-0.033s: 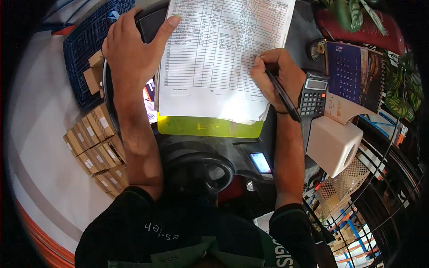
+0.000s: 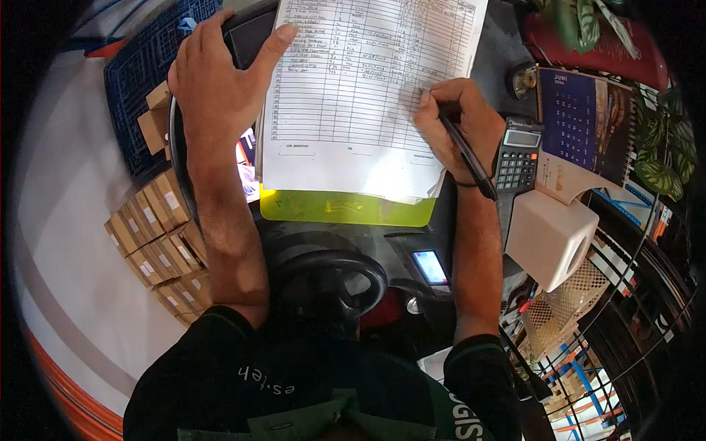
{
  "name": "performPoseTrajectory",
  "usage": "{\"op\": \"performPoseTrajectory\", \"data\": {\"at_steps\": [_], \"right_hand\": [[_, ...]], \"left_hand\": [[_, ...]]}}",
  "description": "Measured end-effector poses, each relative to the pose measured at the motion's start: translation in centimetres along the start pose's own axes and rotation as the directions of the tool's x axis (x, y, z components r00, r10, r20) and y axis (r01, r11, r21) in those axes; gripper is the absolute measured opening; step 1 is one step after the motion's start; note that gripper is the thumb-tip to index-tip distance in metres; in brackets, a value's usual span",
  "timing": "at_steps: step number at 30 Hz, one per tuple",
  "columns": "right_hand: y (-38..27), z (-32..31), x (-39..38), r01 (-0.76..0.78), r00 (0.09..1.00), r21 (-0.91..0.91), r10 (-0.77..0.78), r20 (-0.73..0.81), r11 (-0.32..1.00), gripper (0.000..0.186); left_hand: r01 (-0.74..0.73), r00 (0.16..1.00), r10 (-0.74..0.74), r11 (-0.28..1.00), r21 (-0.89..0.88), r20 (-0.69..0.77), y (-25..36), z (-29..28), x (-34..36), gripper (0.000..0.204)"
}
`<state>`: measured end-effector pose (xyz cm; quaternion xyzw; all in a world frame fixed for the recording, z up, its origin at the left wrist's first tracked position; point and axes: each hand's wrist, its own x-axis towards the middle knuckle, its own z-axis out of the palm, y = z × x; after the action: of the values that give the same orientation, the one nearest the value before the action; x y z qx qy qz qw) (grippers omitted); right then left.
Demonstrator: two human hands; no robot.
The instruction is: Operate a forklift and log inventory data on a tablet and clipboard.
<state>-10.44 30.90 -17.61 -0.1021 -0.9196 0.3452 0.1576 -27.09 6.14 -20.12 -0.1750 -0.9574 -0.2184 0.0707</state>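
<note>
A stack of lined paper forms (image 2: 338, 110) with handwritten rows in its upper part lies on a yellow-green clipboard (image 2: 346, 209). My right hand (image 2: 463, 128) grips a black pen (image 2: 468, 158) at the right side of the top sheet. The pen slants back over the hand toward the wrist; its tip is hidden by the fingers. At the upper left, my left hand (image 2: 220, 81) is spread open. Its thumb touches the left edge of the paper, while the other fingers reach over a dark rim beside it.
Right of my right hand are a calculator (image 2: 517, 154), a desk calendar (image 2: 581, 121) and a white box-shaped holder (image 2: 551, 237). Nearer me are a black steering wheel (image 2: 375, 283) and a small lit screen (image 2: 430, 267). Cardboard boxes (image 2: 158, 242) and a blue crate (image 2: 132, 110) stand on the left.
</note>
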Motion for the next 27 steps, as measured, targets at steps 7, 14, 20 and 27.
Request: {"op": "performPoseTrajectory", "data": {"at_steps": [7,14,20,27], "right_hand": [[0.3,0.2,0.0,0.031,1.000,-0.003,-0.031,0.007,1.000,0.020],[0.7,0.4,-0.1,0.070,0.998,0.014,-0.070,0.009,0.997,0.016],[0.9,0.6,-0.1,0.106,0.993,0.035,-0.104,-0.058,0.994,0.013],[1.0,0.3,0.1,0.094,0.995,0.031,-0.092,-0.037,0.995,0.013]], "left_hand": [[0.098,0.993,-0.096,0.995,-0.029,0.066,1.0,-1.2,0.2,0.091],[0.078,0.993,-0.078,0.997,-0.003,0.088,0.4,-1.0,0.2,0.094],[0.074,0.997,-0.075,0.997,0.028,0.025,2.3,-1.8,0.1,0.090],[0.216,0.974,-0.219,0.975,0.045,0.056,5.7,-3.0,-0.3,0.074]]}}
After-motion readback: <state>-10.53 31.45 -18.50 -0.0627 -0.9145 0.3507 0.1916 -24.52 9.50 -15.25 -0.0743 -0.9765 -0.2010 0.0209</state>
